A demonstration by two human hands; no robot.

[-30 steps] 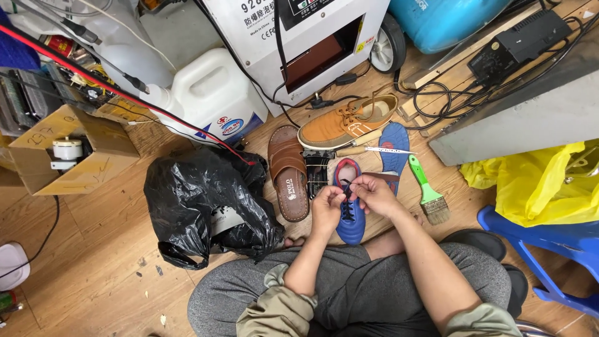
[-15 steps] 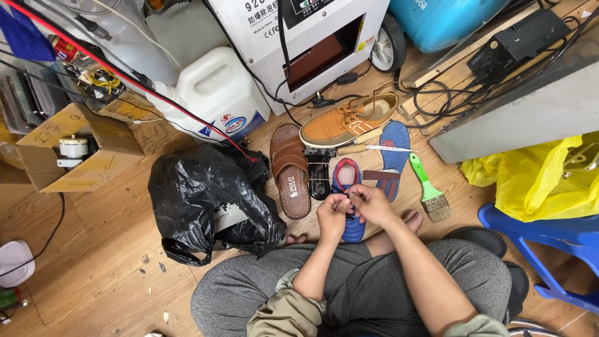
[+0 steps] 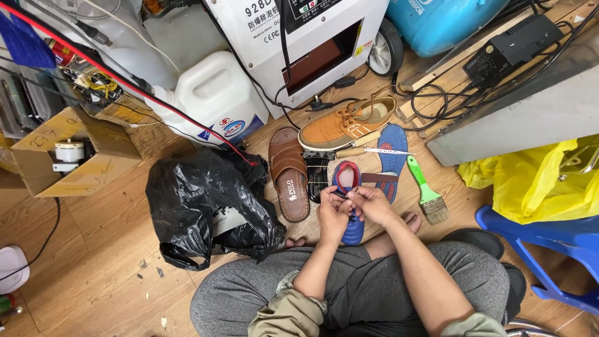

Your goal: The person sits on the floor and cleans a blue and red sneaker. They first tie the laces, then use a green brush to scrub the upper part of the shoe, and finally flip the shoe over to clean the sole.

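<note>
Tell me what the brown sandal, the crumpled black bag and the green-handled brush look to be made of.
Brown sandal: likely leather or imitation leather, with a smooth, dull sheen and stitched bands across the strap.
Black bag: thin plastic film, glossy, with sharp crumpled folds catching light.
Brush: handle looks like moulded plastic, uniformly bright green; bristles pale and straw-coloured, natural or synthetic is unclear.

On the wooden floor (image 3: 93, 249), the small blue lace-up shoe (image 3: 347, 181) lies under both hands, the left hand (image 3: 332, 214) beside the right hand (image 3: 374, 204). Left of the shoe lies the brown leather sandal (image 3: 289, 171), and further left the black plastic bag (image 3: 209, 206). Right of it lies the green-handled brush (image 3: 426, 191). Behind it lies the tan suede shoe (image 3: 345, 123).
</note>
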